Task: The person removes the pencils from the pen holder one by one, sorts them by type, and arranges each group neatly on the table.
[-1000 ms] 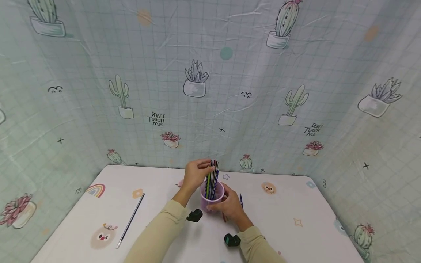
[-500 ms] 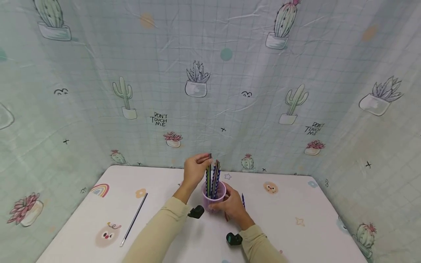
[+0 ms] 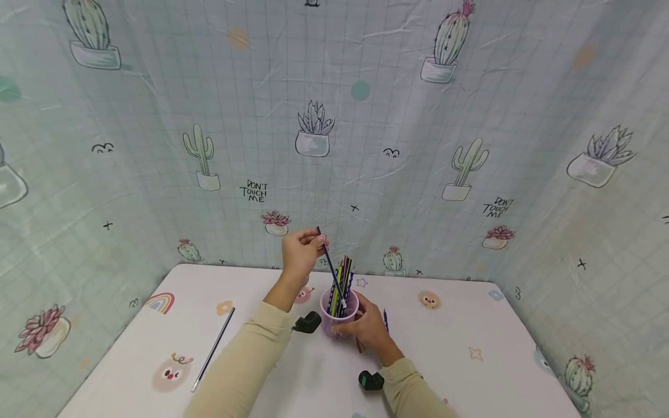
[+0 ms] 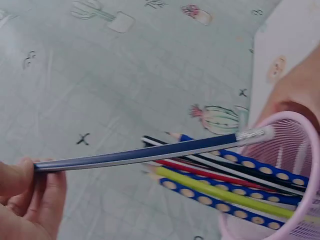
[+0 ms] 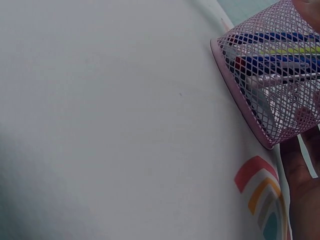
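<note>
My left hand [image 3: 300,255] pinches one end of a dark blue pencil [image 4: 135,152] with a pale stripe. The pencil slants down to the right, its white eraser end at the mouth of a pink mesh pencil cup [image 5: 295,105]. Around the cup's side curls my right hand [image 3: 372,330], the thumb in front; the cup stands on the table. Several pencils lean inside it: a yellow-green pencil [image 4: 215,190], blue ones with pale dots, a black-and-white one and a red one. Their lower ends show through the mesh in the right wrist view.
Another dark pencil [image 3: 213,348] lies on the white table [image 3: 444,348] to the left. Just right of my right hand lies a blue pencil [image 3: 385,319], partly hidden. A cactus-print cloth [image 3: 355,174] hangs behind the table's far edge.
My left hand has risen and shifted left, drawing the dark blue pencil up out of the bunch. The right hand stays on the cup. The camera view has shifted slightly.
</note>
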{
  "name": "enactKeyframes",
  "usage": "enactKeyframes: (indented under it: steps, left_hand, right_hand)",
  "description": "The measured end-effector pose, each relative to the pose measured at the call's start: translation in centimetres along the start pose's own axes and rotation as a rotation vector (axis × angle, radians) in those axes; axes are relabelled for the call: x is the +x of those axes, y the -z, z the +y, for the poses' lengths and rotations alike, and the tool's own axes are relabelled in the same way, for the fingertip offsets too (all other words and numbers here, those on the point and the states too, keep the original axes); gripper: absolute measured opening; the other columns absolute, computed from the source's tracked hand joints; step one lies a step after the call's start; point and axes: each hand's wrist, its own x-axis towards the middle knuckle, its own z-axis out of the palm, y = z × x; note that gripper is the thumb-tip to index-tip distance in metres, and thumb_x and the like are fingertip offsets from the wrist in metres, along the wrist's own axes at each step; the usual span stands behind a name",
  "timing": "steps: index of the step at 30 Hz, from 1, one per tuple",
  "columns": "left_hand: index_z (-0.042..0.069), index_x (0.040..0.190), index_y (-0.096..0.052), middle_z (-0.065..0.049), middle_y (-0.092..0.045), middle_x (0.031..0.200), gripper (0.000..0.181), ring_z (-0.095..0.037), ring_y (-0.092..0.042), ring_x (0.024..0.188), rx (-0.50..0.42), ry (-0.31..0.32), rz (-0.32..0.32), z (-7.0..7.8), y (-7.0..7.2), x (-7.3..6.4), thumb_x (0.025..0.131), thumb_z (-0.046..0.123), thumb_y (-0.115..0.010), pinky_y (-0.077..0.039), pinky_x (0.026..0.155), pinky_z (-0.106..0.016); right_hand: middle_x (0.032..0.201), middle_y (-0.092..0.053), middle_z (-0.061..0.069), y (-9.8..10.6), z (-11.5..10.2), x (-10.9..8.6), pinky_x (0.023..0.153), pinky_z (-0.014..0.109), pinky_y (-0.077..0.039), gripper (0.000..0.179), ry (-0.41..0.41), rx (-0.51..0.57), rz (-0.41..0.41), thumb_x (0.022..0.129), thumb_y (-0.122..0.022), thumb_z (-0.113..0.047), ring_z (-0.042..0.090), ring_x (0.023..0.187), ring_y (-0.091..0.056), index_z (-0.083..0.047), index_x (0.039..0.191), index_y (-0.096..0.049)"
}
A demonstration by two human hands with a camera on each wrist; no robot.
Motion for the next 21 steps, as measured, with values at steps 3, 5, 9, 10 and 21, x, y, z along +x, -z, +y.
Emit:
enactKeyframes:
  steps: [3, 5, 9, 10, 21]
  left_hand:
    - [-0.015, 0.122, -0.061, -0.009, -0.067, 0.090, 0.025, -0.014, -0.074, 0.077, -0.033, 0.055, -0.031, 1.0, 0.8, 0.3, 0.099, -0.005, -0.064, -0.066, 0.078, -0.028]
    - [-0.016, 0.124, -0.059, -0.008, -0.065, 0.092, 0.028, -0.011, -0.072, 0.075, -0.006, 0.087, -0.045, 1.6, 1.5, 0.5, 0.099, -0.005, -0.063, -0.065, 0.076, -0.026]
    - [-0.018, 0.126, -0.058, -0.020, -0.066, 0.106, 0.029, -0.012, -0.071, 0.077, 0.080, 0.115, -0.063, 2.1, 3.0, 0.7, 0.100, -0.005, -0.062, -0.065, 0.077, -0.025]
    - [-0.017, 0.126, -0.059, -0.022, -0.066, 0.110, 0.029, -0.013, -0.071, 0.079, 0.107, 0.122, -0.066, 2.1, 3.5, 0.8, 0.100, -0.004, -0.062, -0.065, 0.078, -0.025]
    - [-0.010, 0.126, -0.065, -0.014, -0.071, 0.105, 0.030, -0.014, -0.070, 0.081, 0.332, 0.251, -0.137, 1.3, 8.1, 1.0, 0.099, 0.003, -0.067, -0.066, 0.081, -0.031]
  right_hand:
    - [0.148, -0.062, 0.016, -0.1, 0.0, 0.0, 0.114, 0.055, -0.049, 0.096, 0.001, 0.011, 0.001, 0.070, -0.098, -0.011, 0.040, 0.136, -0.060, -0.012, 0.153, -0.050]
    - [0.148, -0.061, 0.016, -0.2, -0.1, -0.1, 0.114, 0.054, -0.049, 0.096, -0.002, 0.008, 0.001, 0.069, -0.098, -0.010, 0.040, 0.137, -0.059, -0.011, 0.153, -0.050]
    - [0.147, -0.062, 0.016, -0.2, -0.2, -0.1, 0.113, 0.053, -0.051, 0.098, -0.018, 0.009, -0.002, 0.069, -0.098, -0.011, 0.039, 0.134, -0.062, -0.011, 0.154, -0.049]
    - [0.147, -0.062, 0.016, -0.2, -0.2, -0.1, 0.113, 0.053, -0.051, 0.098, -0.020, 0.008, -0.003, 0.069, -0.098, -0.011, 0.038, 0.133, -0.062, -0.011, 0.154, -0.049]
    - [0.145, -0.062, 0.018, -0.1, -0.2, 0.0, 0.111, 0.051, -0.053, 0.098, -0.025, 0.021, 0.001, 0.069, -0.098, -0.010, 0.039, 0.130, -0.064, -0.009, 0.154, -0.048]
